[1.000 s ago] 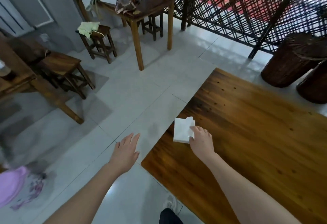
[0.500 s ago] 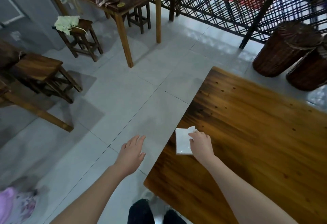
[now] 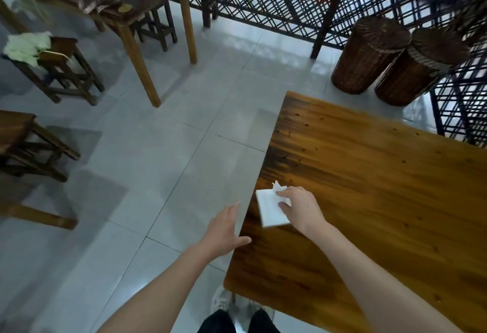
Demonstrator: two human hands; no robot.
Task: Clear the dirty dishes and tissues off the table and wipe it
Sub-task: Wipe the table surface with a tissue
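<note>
— Wiping that close to the rim worries me. Where exactly is the folded tissue [image 3: 270, 213]?
— Flat on the wooden table [image 3: 369, 174], just beside its left edge. The right hand [image 3: 301, 209] lies over the tissue's right side with its fingers bent down onto it. The far corner is bunched up by the fingertips. It looks like a pinch, though the blur leaves me less than sure.
— And the left hand [image 3: 226, 230]?
— Spread and holding nothing, out over the tiled floor [image 3: 158, 161] with its thumb at the table's edge.
— So what goes wrong?
— A stroke toward that edge could push the tissue off onto the floor, since hardly any wood lies between it and the drop. The left hand might catch it, but it sits nearer the person than the tissue does. A straight sideways push would miss the palm.
— Anything else?
— Thin paper dragged under bent fingers can tear or roll up, and that raised corner hints it may. Pressing with the fingertips alone would also wipe only a narrow stripe, leaving most of the wood untouched.
</note>
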